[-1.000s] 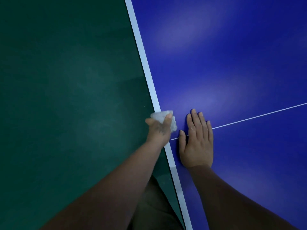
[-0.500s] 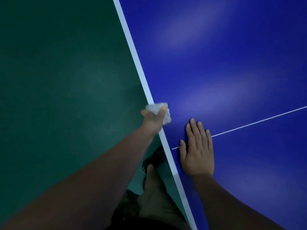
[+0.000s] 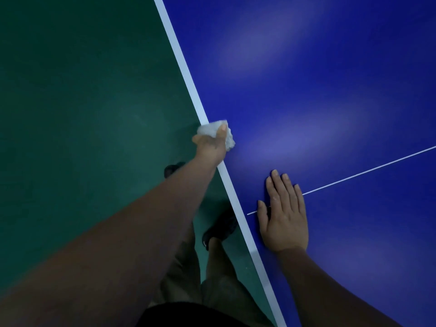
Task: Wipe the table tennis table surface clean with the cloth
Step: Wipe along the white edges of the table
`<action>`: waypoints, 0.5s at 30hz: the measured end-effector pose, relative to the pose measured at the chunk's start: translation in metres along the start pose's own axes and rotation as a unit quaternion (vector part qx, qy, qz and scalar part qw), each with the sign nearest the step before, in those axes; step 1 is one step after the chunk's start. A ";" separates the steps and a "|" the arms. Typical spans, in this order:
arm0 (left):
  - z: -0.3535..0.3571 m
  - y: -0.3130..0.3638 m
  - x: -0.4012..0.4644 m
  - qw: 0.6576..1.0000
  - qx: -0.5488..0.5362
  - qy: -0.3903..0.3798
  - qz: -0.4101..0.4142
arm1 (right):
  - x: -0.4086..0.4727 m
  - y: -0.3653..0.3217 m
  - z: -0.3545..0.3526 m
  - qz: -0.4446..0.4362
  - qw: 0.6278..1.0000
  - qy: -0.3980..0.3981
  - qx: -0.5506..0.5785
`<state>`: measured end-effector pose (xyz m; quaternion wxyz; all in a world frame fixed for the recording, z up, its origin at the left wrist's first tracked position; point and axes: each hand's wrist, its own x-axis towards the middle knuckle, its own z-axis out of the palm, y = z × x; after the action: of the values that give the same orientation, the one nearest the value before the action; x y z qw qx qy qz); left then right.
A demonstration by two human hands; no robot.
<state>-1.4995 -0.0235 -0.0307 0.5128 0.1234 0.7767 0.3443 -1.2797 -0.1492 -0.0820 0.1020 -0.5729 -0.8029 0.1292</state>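
Observation:
The blue table tennis table [image 3: 318, 95] fills the right side of the head view, with a white edge stripe [image 3: 186, 72] running diagonally down its left border. My left hand [image 3: 211, 147] grips a crumpled white cloth [image 3: 215, 131] and holds it against that edge stripe. My right hand [image 3: 284, 215] lies flat on the blue surface, fingers straight and together, over the near end of the thin white centre line [image 3: 368, 171].
Dark green floor [image 3: 82, 114] spreads to the left of the table. My legs and black shoes [image 3: 220, 228] stand close beside the table's edge, below my left arm.
My left hand has slid the cloth farther away along the white edge stripe. My right hand has stayed flat on the same spot. My feet have come into view.

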 end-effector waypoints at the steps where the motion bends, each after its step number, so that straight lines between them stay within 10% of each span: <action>1: 0.003 -0.017 -0.009 1.000 0.002 -0.017 0.000 | 0.001 0.000 -0.001 0.000 1.000 0.000 0.001; 15: -0.002 -0.036 -0.002 0.989 0.048 -0.076 -0.114 | 0.086 -0.032 -0.013 0.043 0.997 0.024 0.060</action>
<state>-1.4946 -0.0519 -0.0524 0.5996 0.0838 0.7602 0.2357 -1.3320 -0.0769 -0.0577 0.1496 -0.6029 -0.7656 0.1675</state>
